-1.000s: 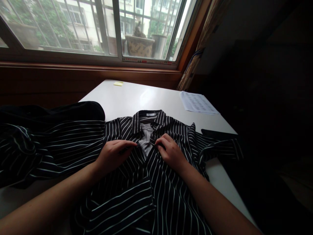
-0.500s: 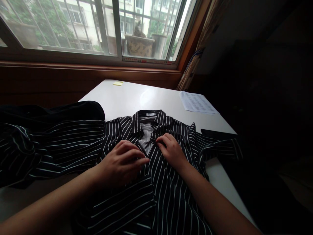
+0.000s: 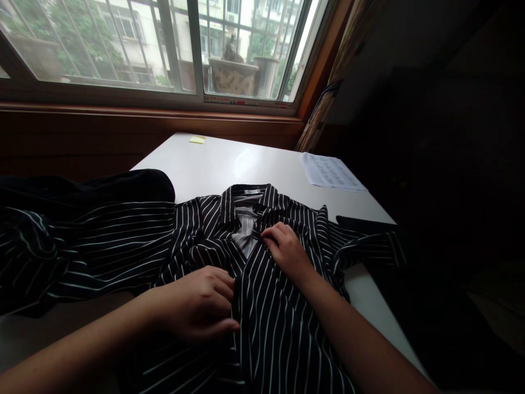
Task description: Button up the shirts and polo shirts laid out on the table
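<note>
A black shirt with white stripes (image 3: 270, 306) lies spread face up, its collar (image 3: 268, 197) at the far end and its neck part unbuttoned. My right hand (image 3: 287, 249) pinches the front edge just below the collar. Lower down, my left hand (image 3: 200, 303) rests over the other front panel, fingers curled into the cloth and thumb sticking out toward the front opening. Its fingertips are partly hidden. One sleeve (image 3: 118, 235) stretches out to the left, bunched at its end; the other sleeve (image 3: 369, 243) reaches right across the table edge.
The shirt lies on a white table (image 3: 213, 167). Dark cloth (image 3: 94, 186) is behind the left sleeve. A yellow sticky note (image 3: 197, 140) and printed sheets (image 3: 331, 172) lie toward the back. Beyond stand a barred window (image 3: 164, 49) and a tied curtain (image 3: 326, 106).
My left hand has moved down and slightly left from near the neck opening, its fingers curling more. The folded front panel beneath it has shifted left. My right hand has stayed in place.
</note>
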{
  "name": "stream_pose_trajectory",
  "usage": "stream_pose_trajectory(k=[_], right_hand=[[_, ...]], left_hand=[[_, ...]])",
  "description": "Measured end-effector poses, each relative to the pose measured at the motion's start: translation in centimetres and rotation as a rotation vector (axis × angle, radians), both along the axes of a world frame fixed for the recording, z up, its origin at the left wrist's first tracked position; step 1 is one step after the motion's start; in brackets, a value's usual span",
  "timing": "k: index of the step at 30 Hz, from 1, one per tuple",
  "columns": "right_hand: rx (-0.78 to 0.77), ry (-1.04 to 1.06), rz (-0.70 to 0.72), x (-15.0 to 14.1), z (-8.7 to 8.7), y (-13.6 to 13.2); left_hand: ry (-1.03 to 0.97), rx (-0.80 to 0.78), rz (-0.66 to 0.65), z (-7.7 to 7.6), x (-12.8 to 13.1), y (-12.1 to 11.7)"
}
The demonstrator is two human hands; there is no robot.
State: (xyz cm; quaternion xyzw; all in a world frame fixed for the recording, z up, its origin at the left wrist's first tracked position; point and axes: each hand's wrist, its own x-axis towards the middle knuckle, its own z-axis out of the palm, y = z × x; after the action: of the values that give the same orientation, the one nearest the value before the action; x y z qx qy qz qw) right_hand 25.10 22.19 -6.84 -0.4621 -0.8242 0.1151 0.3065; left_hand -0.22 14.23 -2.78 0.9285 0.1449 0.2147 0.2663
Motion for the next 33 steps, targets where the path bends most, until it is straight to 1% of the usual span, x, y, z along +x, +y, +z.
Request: stream_pose_trajectory(k=[4, 6, 8, 11, 13, 16, 18, 20, 23, 25, 27, 30, 33], right_hand=[[-0.008, 0.015, 0.004, 0.1, 0.0, 0.1], [-0.010, 0.021, 0.002, 0.1, 0.0, 0.1], [-0.009, 0.025, 0.001, 0.1, 0.0, 0.0], [-0.004, 0.033, 0.006, 0.1, 0.0, 0.0], [-0.002, 0.035, 0.007, 0.0, 0.0, 0.0], [0.032, 0.061, -0.007, 0.0, 0.3, -0.2], [0.093, 0.114, 0.001, 0.0, 0.8, -0.4], [0.157, 0.175, 0.078, 0.1, 1.5, -0.9], [0.189, 0.209, 0.326, -0.3, 2.4, -2.0], [0.157, 0.194, 0.484, -0.8, 2.6, -2.7], [0.091, 0.148, 0.582, -1.4, 2.4, -3.1], [-0.008, 0.028, 0.628, -1.9, 1.7, -3.2], [-0.064, -0.056, 0.587, -1.7, 1.4, -2.8]], left_hand=[[-0.042, -0.205, 0.012, 0.1, -1.2, 0.9], [-0.024, -0.258, 0.052, -0.1, -1.5, 1.3], [0.011, -0.225, 0.136, -0.8, -1.4, 1.6], [0.026, -0.098, 0.269, -2.0, -0.9, 1.9], [0.014, -0.026, 0.328, -2.6, -0.6, 2.0], [0.010, 0.050, 0.359, -2.9, -0.6, 2.2], [0.017, 0.070, 0.351, -2.8, -0.6, 2.3], [0.028, 0.075, 0.337, -2.7, -0.7, 2.4], [0.043, 0.094, 0.335, -2.7, -0.7, 2.4], [0.053, 0.101, 0.354, -2.6, -0.7, 2.4], [0.067, 0.095, 0.377, -2.6, -0.8, 2.5], [0.075, 0.087, 0.422, -2.6, -1.0, 2.5], [0.067, 0.093, 0.473, -2.8, -1.1, 2.4]])
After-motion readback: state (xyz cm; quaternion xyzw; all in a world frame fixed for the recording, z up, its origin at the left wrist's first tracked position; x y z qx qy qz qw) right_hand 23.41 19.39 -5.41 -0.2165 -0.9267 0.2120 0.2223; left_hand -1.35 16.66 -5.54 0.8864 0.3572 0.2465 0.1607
